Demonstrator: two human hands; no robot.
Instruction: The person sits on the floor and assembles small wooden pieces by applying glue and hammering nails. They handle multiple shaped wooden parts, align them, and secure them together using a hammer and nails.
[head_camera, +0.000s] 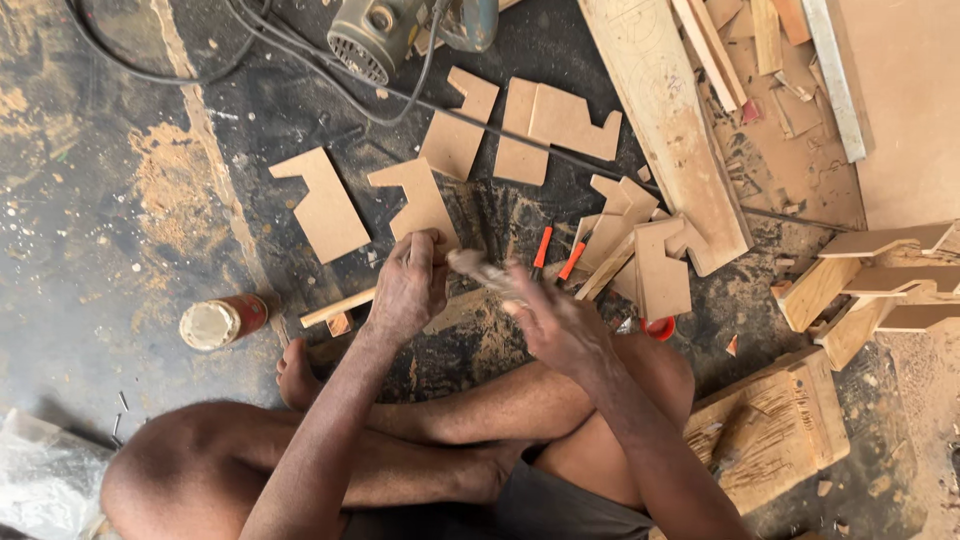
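Left hand: we see the left hand (408, 285) curled, fingers closed together on the near end of a small pale piece (478, 268) of wood, at the lower edge of a notched board cutout (420, 200).
Right hand: the right hand (555, 320) is motion-blurred; its fingers touch the other end of the small pale piece, and we cannot tell whether they are clamped on it or apart.
Piece: it sits between the two hands, above the crossed legs and the dusty floor (100, 200).
Just beyond: two orange-handled tools (558, 258) lie on the floor past the right hand, beside a stack of cutouts (640, 255).
Left side: a thin wood strip (335, 308) lies under the left wrist; a red can (222, 321) with a pale lid lies well apart.
Farther out: more notched cutouts (540, 125), a long plank (665, 120), an electric motor (375, 35) with black cables.
Right edge: wooden blocks (770, 425).
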